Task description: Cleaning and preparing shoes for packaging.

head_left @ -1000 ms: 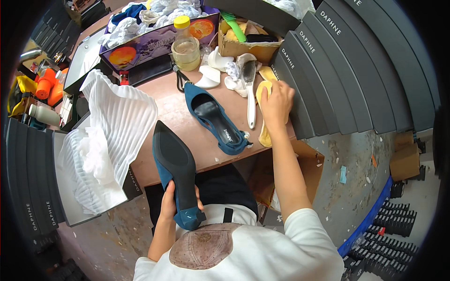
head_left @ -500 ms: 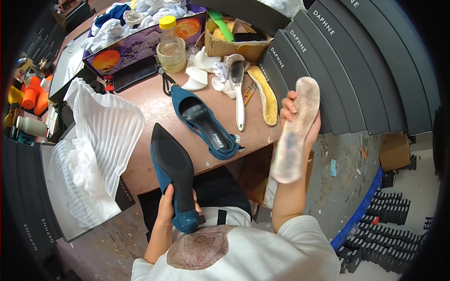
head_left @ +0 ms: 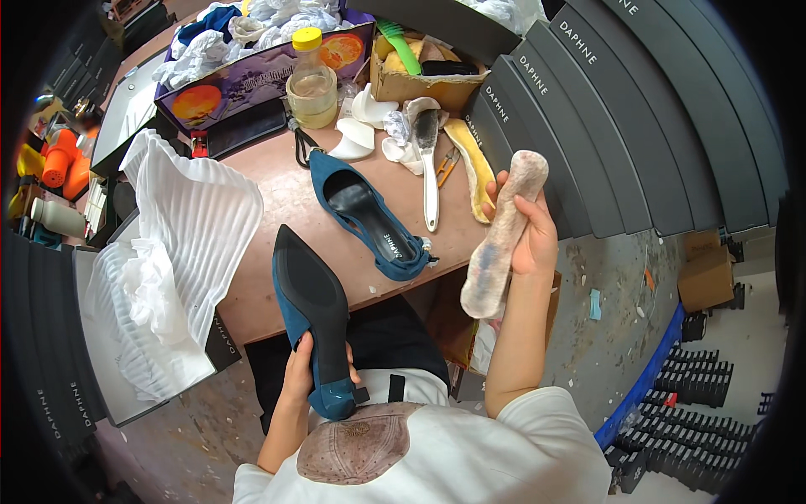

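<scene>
In my left hand [head_left: 302, 370] is a teal-blue pointed shoe [head_left: 309, 294], gripped near the heel with its black sole up. My right hand [head_left: 534, 235] is wrapped round a long fuzzy off-white pad [head_left: 491, 265], shaped like an insole and stained grey-blue at its lower end. The pad is held off to the right, apart from the shoe. Between the hands, the matching blue slingback [head_left: 357, 202] lies upright on the table. Beyond it are a white-handled brush [head_left: 430, 181] and a yellow fuzzy strip [head_left: 473, 164].
Black shoeboxes [head_left: 579, 109] are stacked at the right. An open box with white wrapping [head_left: 193, 227] sits at the left. At the back stand a purple carton [head_left: 227, 92] full of crumpled paper, a yellow-capped bottle [head_left: 311, 92] and a small cardboard box [head_left: 420, 88].
My right hand has turned the fuzzy pad, and its lower end has shifted left toward the shoe. The left hand and its shoe have hardly moved.
</scene>
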Demonstrator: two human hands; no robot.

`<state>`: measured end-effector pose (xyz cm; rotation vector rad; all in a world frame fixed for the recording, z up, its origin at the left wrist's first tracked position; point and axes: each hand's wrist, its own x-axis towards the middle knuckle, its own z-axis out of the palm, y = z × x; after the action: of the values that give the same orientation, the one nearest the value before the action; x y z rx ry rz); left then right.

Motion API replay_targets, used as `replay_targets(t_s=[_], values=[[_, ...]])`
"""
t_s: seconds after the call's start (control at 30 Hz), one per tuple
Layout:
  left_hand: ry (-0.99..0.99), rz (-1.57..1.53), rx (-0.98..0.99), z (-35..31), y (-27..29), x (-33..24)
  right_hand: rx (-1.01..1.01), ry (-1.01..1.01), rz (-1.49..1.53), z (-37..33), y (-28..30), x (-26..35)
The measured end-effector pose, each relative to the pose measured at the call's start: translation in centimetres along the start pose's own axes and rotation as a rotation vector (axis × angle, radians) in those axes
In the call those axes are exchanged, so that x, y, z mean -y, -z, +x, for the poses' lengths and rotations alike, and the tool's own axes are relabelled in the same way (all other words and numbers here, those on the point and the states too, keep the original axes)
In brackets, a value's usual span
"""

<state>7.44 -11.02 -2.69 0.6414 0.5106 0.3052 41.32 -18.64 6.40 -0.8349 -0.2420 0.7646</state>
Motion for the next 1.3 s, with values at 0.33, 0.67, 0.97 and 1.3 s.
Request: replay_targets(t_s=[0.33, 0.67, 0.97, 1.3], values=[[-0.003, -0.046, 0.006, 0.0, -0.3, -0.3, 0.278, -0.073, 0.185, 0.8, 3.1, 0.0], [0.003, 0.042, -0.077, -0.2, -0.2, -0.5, -0.116, 0.052, -0.1, 0.5, -2.1, 0.2], [0.079, -0.001, 0.009, 1.7, -0.9, -1.6, 0.207, 1.239, -1.347, 17.2, -18.0, -4.6], [0.071, -0.052, -0.074, 1.2, 0.9, -2.6, 0.367, 1.188, -1.449, 20.6, -19.6, -12.4]])
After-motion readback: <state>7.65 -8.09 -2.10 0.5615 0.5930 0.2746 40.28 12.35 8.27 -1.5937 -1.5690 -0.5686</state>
